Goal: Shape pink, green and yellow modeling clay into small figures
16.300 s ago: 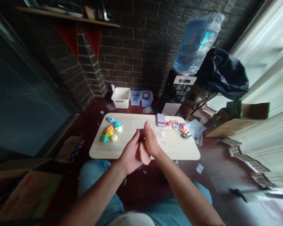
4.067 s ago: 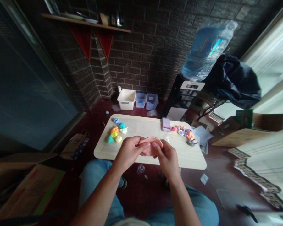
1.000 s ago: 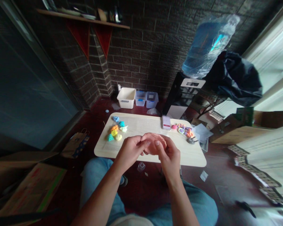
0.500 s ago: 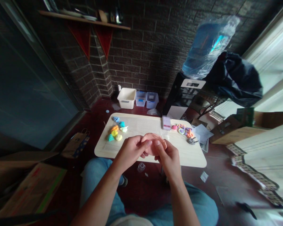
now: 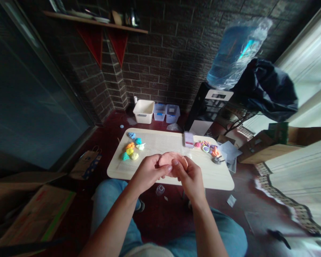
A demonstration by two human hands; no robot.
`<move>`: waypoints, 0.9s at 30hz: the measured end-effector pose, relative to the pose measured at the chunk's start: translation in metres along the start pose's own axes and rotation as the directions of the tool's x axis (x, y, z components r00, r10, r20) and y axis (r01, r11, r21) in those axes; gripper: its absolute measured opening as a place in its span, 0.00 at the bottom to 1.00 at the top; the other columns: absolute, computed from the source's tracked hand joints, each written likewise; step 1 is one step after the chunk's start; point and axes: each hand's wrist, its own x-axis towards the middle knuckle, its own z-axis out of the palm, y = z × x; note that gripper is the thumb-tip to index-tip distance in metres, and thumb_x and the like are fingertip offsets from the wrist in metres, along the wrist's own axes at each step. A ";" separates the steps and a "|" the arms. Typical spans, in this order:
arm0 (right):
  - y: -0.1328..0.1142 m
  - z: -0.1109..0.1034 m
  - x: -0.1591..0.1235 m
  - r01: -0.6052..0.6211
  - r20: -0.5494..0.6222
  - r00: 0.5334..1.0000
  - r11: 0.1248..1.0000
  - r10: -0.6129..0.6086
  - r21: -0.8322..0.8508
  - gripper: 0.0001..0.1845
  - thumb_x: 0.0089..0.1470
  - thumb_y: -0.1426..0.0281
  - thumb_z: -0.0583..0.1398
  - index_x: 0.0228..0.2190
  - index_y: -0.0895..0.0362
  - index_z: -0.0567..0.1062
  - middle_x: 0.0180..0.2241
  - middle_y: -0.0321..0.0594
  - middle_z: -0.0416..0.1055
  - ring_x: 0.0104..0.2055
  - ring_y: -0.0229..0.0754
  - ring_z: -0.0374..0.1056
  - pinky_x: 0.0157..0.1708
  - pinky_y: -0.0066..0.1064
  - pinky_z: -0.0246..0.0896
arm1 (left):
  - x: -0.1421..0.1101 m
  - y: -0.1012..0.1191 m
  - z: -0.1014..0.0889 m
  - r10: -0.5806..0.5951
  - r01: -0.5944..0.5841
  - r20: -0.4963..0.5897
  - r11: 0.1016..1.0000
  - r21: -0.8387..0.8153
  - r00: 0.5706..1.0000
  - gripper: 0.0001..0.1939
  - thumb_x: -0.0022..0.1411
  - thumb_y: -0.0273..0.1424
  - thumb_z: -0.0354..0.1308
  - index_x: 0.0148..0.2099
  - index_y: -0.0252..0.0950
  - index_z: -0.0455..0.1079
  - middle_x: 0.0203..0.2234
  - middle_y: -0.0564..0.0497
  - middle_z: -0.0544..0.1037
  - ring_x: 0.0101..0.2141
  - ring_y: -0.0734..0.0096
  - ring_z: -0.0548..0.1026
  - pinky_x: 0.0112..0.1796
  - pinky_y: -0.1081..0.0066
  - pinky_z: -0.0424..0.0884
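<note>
Both my hands are closed round a pink lump of clay (image 5: 169, 159), held just above the near edge of a low light-wood table (image 5: 219, 178). My left hand (image 5: 148, 173) pinches its left side with thumb and fingertips. My right hand (image 5: 189, 175) grips the right side, thumb on top. Several small coloured clay shapes (image 5: 131, 150) lie on the table's left part. A phone (image 5: 188, 139) and a cluster of bright small moulds (image 5: 207, 147) sit at its far right.
A white tub (image 5: 143, 111) and two clear boxes (image 5: 166, 112) stand by the brick wall. A water dispenser (image 5: 216, 103) with a blue bottle is at the right, cardboard boxes (image 5: 273, 142) beyond. A small clear cup (image 5: 159, 190) is on the floor between my knees.
My fingers have kept working the pink clay: both thumbs shifted closer together on top of it. The hands stayed in the same place over the table's near edge.
</note>
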 end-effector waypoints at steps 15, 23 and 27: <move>-0.007 -0.001 0.001 -0.071 0.047 0.997 0.994 0.068 0.084 0.16 0.55 0.56 0.61 0.31 0.58 0.74 0.22 0.32 0.66 0.23 0.34 0.60 0.19 0.23 0.58 | -0.003 0.000 0.005 0.098 -0.093 -0.082 0.994 0.061 0.992 0.15 0.59 0.41 0.59 0.31 0.32 0.71 0.23 0.50 0.74 0.24 0.74 0.69 0.25 0.75 0.65; 0.002 0.002 0.001 -0.058 0.036 0.998 0.998 0.057 0.036 0.16 0.56 0.58 0.60 0.25 0.58 0.70 0.18 0.30 0.63 0.20 0.33 0.58 0.18 0.23 0.55 | -0.003 -0.006 0.001 0.127 -0.109 -0.089 0.976 0.189 0.988 0.16 0.61 0.42 0.57 0.36 0.32 0.74 0.25 0.48 0.78 0.24 0.71 0.72 0.25 0.74 0.66; 0.002 0.001 0.001 -0.115 0.085 0.990 0.992 0.110 0.058 0.16 0.56 0.57 0.61 0.28 0.59 0.73 0.19 0.30 0.63 0.20 0.32 0.57 0.18 0.22 0.54 | 0.001 -0.007 -0.001 0.190 -0.159 -0.111 0.957 0.244 0.976 0.16 0.62 0.42 0.56 0.38 0.33 0.74 0.26 0.50 0.77 0.27 0.70 0.72 0.27 0.75 0.66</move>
